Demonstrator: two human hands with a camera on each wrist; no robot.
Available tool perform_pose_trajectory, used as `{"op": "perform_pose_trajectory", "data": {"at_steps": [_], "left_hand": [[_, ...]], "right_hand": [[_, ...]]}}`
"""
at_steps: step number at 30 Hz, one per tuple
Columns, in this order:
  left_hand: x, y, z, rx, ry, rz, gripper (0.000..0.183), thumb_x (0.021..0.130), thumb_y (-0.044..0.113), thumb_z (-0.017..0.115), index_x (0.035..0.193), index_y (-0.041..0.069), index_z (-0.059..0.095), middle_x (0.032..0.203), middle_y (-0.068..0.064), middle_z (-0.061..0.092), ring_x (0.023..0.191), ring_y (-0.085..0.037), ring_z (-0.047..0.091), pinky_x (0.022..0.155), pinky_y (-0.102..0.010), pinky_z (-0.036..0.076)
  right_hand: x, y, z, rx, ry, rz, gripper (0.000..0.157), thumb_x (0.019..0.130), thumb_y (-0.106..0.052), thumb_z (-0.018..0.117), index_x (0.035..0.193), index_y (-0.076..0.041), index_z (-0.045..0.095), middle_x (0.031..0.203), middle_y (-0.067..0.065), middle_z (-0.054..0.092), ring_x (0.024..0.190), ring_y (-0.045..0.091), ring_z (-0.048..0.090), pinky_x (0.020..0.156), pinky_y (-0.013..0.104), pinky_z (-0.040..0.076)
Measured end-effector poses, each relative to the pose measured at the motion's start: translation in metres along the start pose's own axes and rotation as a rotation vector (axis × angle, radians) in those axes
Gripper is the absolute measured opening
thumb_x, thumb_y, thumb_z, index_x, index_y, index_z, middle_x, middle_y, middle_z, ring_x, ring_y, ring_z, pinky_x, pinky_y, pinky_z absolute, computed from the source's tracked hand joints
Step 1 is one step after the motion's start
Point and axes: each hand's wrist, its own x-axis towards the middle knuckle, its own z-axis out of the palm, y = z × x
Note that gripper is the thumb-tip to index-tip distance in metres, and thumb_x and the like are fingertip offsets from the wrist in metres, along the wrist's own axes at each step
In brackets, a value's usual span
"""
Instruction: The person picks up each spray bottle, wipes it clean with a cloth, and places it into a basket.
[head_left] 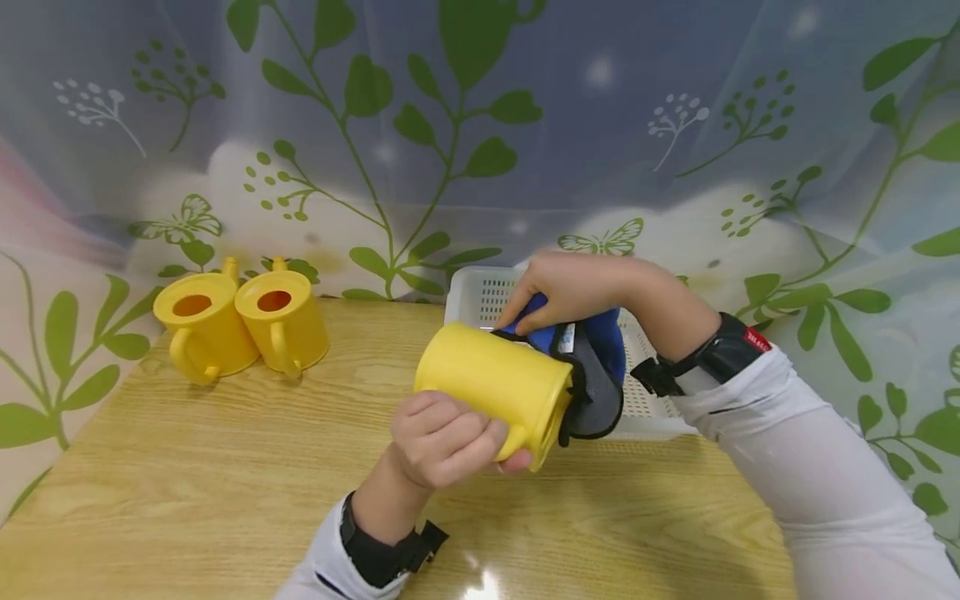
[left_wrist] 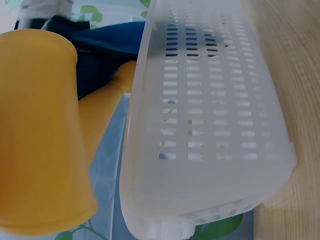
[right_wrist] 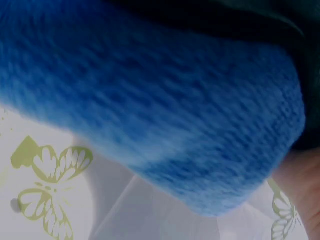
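Observation:
A yellow watering can (head_left: 487,367) lies tilted on its side above the table, its open top turned to the right. My left hand (head_left: 450,437) grips it by the handle. With fingers bent over a blue and grey cloth with black edging (head_left: 600,392), my right hand (head_left: 573,287) holds the cloth against the can's far side and top end. In the left wrist view the can's spout (left_wrist: 100,112) points toward the cloth. Blue fleecy pile of the cloth (right_wrist: 175,110) fills much of the right wrist view.
Behind the can stands a white perforated plastic basket (head_left: 467,292), partly covered by the cloth and right arm. Two more yellow watering cans (head_left: 217,346) (head_left: 303,333) stand upright side by side at the back left of the wooden table (head_left: 225,467). A leaf-patterned curtain (head_left: 570,142) hangs behind.

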Motion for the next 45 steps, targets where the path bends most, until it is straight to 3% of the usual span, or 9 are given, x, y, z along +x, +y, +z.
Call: {"op": "perform_pose_trajectory", "data": {"at_steps": [11, 19, 28, 39, 45], "left_hand": [[-0.002, -0.013, -0.003, 0.032, 0.078, -0.033, 0.037, 0.085, 0.034, 0.06, 0.056, 0.014, 0.052, 0.046, 0.007, 0.043, 0.042, -0.004, 0.035, 0.041, -0.015, 0.026], [0.001, -0.015, -0.002, 0.023, 0.105, -0.053, 0.039, 0.086, 0.033, 0.059, 0.053, 0.013, 0.05, 0.044, 0.007, 0.041, 0.04, -0.004, 0.034, 0.041, -0.015, 0.025], [0.004, -0.012, -0.001, 0.018, 0.098, -0.021, 0.037, 0.086, 0.034, 0.06, 0.056, 0.013, 0.052, 0.046, 0.008, 0.043, 0.042, -0.004, 0.035, 0.042, -0.013, 0.025], [0.006, 0.0, -0.001, 0.01, 0.072, 0.03, 0.032, 0.084, 0.037, 0.061, 0.061, 0.016, 0.055, 0.051, 0.009, 0.046, 0.047, -0.002, 0.038, 0.046, -0.012, 0.026], [0.008, 0.003, -0.001, 0.014, 0.071, 0.065, 0.032, 0.082, 0.038, 0.062, 0.06, 0.017, 0.055, 0.051, 0.01, 0.045, 0.047, -0.002, 0.037, 0.047, -0.012, 0.026]], "right_hand": [[-0.043, 0.01, 0.003, 0.062, -0.039, 0.081, 0.021, 0.087, -0.023, 0.061, 0.108, -0.02, 0.066, 0.108, 0.001, 0.066, 0.097, 0.009, 0.058, 0.08, 0.029, 0.05], [-0.059, 0.013, 0.006, 0.066, -0.011, 0.021, 0.021, 0.088, -0.022, 0.06, 0.108, -0.018, 0.066, 0.107, 0.003, 0.066, 0.098, 0.012, 0.058, 0.079, 0.03, 0.05], [-0.046, 0.01, 0.01, 0.074, 0.016, 0.02, 0.022, 0.09, -0.022, 0.058, 0.11, -0.018, 0.065, 0.108, 0.002, 0.065, 0.098, 0.011, 0.057, 0.081, 0.031, 0.049], [-0.013, 0.005, 0.009, 0.064, 0.027, -0.014, 0.023, 0.088, -0.021, 0.06, 0.111, -0.017, 0.064, 0.107, 0.003, 0.066, 0.089, 0.006, 0.059, 0.076, 0.028, 0.05], [0.0, 0.001, 0.008, 0.05, 0.037, -0.016, 0.023, 0.086, -0.02, 0.062, 0.109, -0.017, 0.065, 0.104, 0.002, 0.067, 0.075, 0.007, 0.058, 0.066, 0.027, 0.049]]}}
